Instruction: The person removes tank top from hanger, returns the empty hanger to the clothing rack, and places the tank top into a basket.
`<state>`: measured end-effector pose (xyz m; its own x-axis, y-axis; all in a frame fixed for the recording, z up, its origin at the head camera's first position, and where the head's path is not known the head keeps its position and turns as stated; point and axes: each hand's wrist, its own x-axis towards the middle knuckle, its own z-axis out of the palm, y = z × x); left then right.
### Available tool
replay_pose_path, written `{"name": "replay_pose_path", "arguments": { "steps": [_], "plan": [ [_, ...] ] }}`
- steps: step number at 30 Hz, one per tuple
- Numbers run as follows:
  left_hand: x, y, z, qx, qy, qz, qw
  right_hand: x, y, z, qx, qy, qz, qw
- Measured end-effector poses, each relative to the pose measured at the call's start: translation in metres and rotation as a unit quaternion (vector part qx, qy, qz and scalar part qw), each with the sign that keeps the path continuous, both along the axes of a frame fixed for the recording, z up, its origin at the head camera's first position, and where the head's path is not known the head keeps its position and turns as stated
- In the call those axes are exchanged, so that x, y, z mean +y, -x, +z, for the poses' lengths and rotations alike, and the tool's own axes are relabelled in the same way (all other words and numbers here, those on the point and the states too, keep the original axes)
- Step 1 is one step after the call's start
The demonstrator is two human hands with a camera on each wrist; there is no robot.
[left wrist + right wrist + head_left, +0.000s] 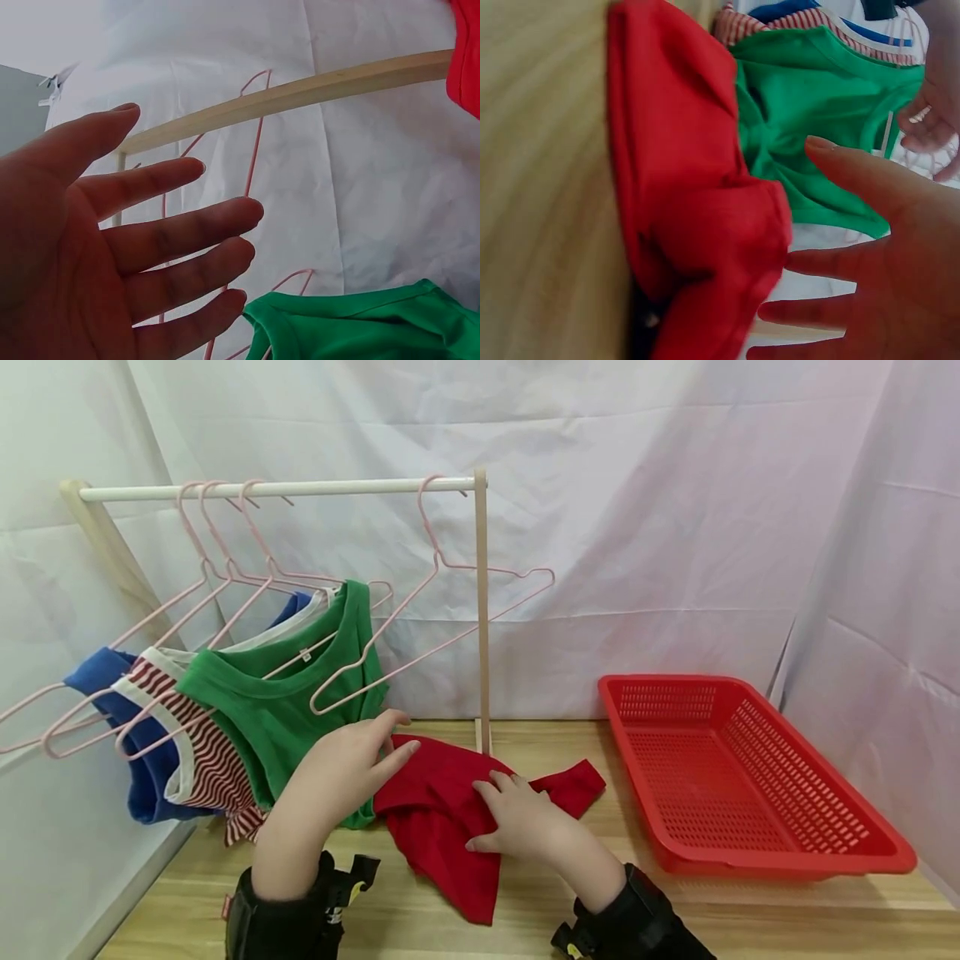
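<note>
A crumpled red garment (442,802) lies on the wooden table between my hands. My right hand (528,822) is over its right part, and in the right wrist view the extended fingertips come right up to the red cloth (697,150). My left hand (348,768) hovers by the garment's upper left edge, in front of a green sleeveless top (300,693). In the left wrist view its fingers (187,232) are spread with nothing in them. A bare pink hanger (435,568) hangs at the right end of the rail, above the red garment.
A white rail (337,487) on wooden posts (482,610) also carries a striped top (217,760) and a blue garment (153,785) on pink hangers, left of the green one. An open red plastic basket (652,810) stands on the table (750,914) at the right.
</note>
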<state>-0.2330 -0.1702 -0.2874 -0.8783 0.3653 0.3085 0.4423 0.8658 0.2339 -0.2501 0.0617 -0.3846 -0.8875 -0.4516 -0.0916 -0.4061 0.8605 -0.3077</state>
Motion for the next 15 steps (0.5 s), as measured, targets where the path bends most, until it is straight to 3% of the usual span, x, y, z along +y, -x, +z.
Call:
{"name": "replay_pose_path", "arguments": {
  "steps": [8,15],
  "plan": [
    [0.008,0.003,-0.006,-0.026,-0.001,-0.005,0.9996,-0.011,0.003,-0.023,0.012,-0.054,0.005,0.9985],
    [0.008,0.008,-0.007,-0.03,0.001,0.002,0.9995,-0.021,0.009,-0.026,0.006,-0.107,0.029,0.9939]
  ]
}}
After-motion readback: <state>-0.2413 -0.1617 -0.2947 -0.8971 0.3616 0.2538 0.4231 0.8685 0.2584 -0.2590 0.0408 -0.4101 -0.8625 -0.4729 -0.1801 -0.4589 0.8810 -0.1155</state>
